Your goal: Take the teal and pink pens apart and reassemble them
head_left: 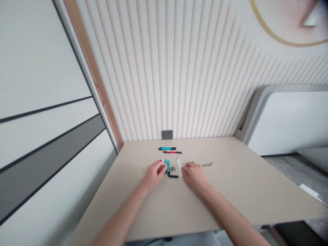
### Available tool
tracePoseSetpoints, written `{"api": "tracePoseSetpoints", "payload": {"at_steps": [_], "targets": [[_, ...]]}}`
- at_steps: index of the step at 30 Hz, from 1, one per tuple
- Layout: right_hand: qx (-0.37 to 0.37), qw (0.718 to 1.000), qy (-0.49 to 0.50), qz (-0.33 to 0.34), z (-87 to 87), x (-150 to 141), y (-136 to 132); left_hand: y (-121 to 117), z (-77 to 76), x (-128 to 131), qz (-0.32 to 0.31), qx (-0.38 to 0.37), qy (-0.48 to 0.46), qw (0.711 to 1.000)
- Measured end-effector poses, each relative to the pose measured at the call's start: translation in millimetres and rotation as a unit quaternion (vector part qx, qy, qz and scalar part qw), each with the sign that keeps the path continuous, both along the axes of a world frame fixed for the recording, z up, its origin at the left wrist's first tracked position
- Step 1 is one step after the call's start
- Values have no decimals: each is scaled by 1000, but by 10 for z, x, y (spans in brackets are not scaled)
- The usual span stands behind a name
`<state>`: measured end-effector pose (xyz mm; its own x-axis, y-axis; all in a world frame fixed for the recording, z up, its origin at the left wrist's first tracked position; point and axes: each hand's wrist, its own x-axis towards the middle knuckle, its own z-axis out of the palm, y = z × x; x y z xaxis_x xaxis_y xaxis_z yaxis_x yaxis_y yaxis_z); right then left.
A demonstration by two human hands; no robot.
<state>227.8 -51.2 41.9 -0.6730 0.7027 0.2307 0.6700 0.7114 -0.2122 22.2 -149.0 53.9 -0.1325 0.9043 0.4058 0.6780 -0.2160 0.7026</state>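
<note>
- The left grip (pixel 153 176) is curled low over a red pen piece (pixel 160 161). Its fingers touch the piece, but you cannot tell if it has hold of it.
- The right grip (pixel 194 176) rests on the desk (pixel 225 191), a little open, and holds nothing.
- White pen tubes (pixel 179 167) lie just beside the right grip.
- A blue pen tube (pixel 168 168), a black pen piece (pixel 173 176) and tiny gray springs (pixel 173 168) lie between the two grips.
- More tiny gray springs (pixel 207 164) lie just ahead of the right grip.
- A whole blue pen (pixel 168 148) and a whole red pen (pixel 173 152) lie ahead of both grips, near a wall socket (pixel 167 134).
</note>
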Motion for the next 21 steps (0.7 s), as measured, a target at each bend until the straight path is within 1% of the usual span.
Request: {"api": "tracePoseSetpoints", "payload": {"at_steps": [4,9,16,18,21], "targets": [[-3,1000,-7,1,-5,5,0,-4,13,6,-3,2,-2,1000],[-5,1000,1,9,-11,5,2,7,-2,-5,-5,-3,17,1000],[-21,999,13,27,24,13,-1,10,-21,-16,-7,-16,19,1000],[-23,999,26,31,19,12,7,13,-34,-17,-6,-21,9,1000],[-16,995,83,54,2,-3,-1,29,-59,-9,-5,-31,-20,999]]}}
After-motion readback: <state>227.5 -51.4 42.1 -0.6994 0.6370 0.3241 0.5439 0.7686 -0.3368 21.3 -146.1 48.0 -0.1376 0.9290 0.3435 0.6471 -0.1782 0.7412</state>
